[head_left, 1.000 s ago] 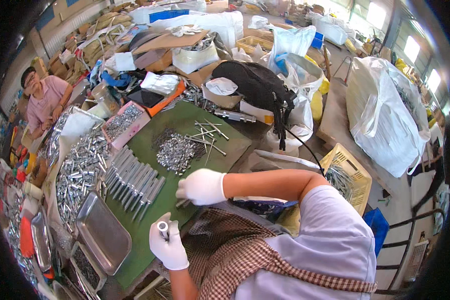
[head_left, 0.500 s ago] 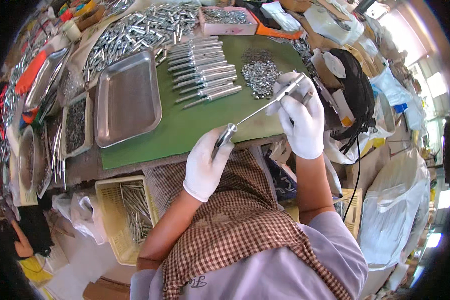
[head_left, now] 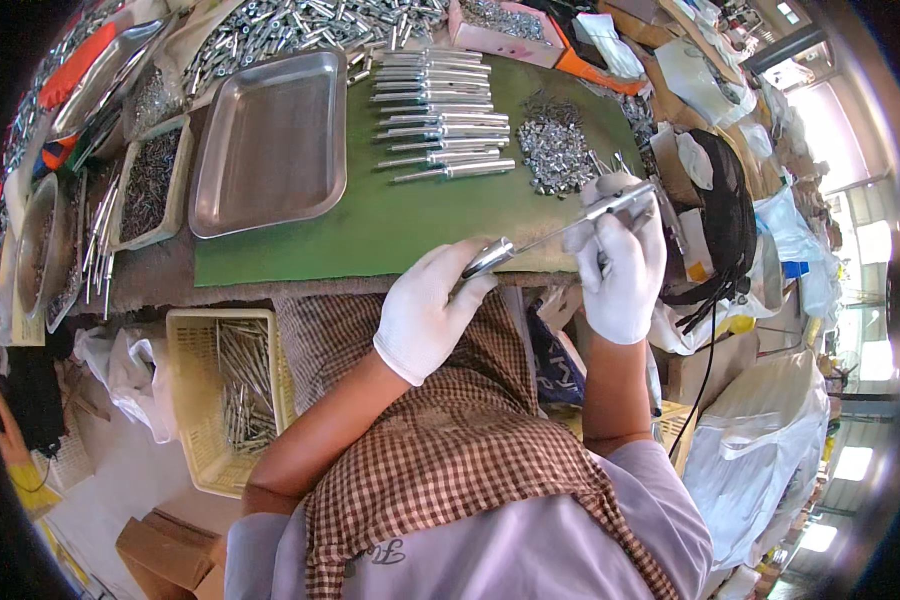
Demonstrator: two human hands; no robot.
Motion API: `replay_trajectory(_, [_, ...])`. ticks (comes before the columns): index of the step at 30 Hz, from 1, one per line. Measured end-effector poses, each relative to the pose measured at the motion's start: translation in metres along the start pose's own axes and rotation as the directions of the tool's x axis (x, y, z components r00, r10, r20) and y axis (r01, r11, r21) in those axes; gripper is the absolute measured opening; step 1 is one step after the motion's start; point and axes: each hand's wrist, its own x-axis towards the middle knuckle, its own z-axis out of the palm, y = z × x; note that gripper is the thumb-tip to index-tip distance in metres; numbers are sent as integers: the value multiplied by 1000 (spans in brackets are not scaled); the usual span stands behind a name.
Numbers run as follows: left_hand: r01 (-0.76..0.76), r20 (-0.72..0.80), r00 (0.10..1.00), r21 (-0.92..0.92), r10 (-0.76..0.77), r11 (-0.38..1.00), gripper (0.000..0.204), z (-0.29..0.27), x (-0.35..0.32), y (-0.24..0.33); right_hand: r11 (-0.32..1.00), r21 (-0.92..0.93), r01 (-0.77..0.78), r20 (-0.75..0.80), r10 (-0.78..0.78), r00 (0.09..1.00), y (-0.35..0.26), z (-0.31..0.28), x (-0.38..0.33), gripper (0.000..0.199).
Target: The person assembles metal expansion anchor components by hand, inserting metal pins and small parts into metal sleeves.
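Observation:
White-gloved, my left hand (head_left: pixel 422 312) is closed around a shiny metal tube (head_left: pixel 489 257), whose open end points right toward the other hand. My right hand (head_left: pixel 622 282), also gloved, grips a slim metal piece: a thicker silver cylinder (head_left: pixel 620 200) with a thin rod (head_left: pixel 553 232) running out of it. The rod's tip is close to the tube's end; whether it is inside I cannot tell. Beyond the hands, a row of similar silver pieces with thin rods (head_left: pixel 450 130) lies on the green mat (head_left: pixel 370 235). Right of that row is a heap of small metal nuts or sleeves (head_left: pixel 555 155).
An empty steel tray (head_left: pixel 270 150) lies left on the mat, beside a bin of dark small parts (head_left: pixel 153 185). Many metal tubes (head_left: pixel 310 35) pile up at the back. A yellow basket of rods (head_left: pixel 232 400) stands below the table's front edge. A black bag (head_left: pixel 725 210) is at right.
The view has turned, shifting the whole scene. The tube in my left hand now points more to the right, and the rod in my right hand lies flatter, its tip still near the tube's end.

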Motion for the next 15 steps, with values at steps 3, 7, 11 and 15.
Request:
replay_trajectory(3, [-15, 14, 1000, 14, 15, 1000, 32, -2, -1, 6, 992, -56, 117, -83, -121, 989, -5, 6, -2, 25])
replay_trajectory(7, [21, 27, 999, 1, -21, 1000, 32, -2, -2, 5, 976, -68, 207, -164, -216, 963, -11, 7, -2, 23])
replay_trajectory(11, [-7, 23, 1000, -39, 8, 999, 33, -4, -4, 8, 998, 3, 70, 25, -70, 997, -1, 10, -8, 25])
replay_trajectory(15, [-84, 22, 996, -70, 86, 994, 37, -3, -9, 3, 996, -50, 68, 135, -61, 989, 5, 16, -19, 28])
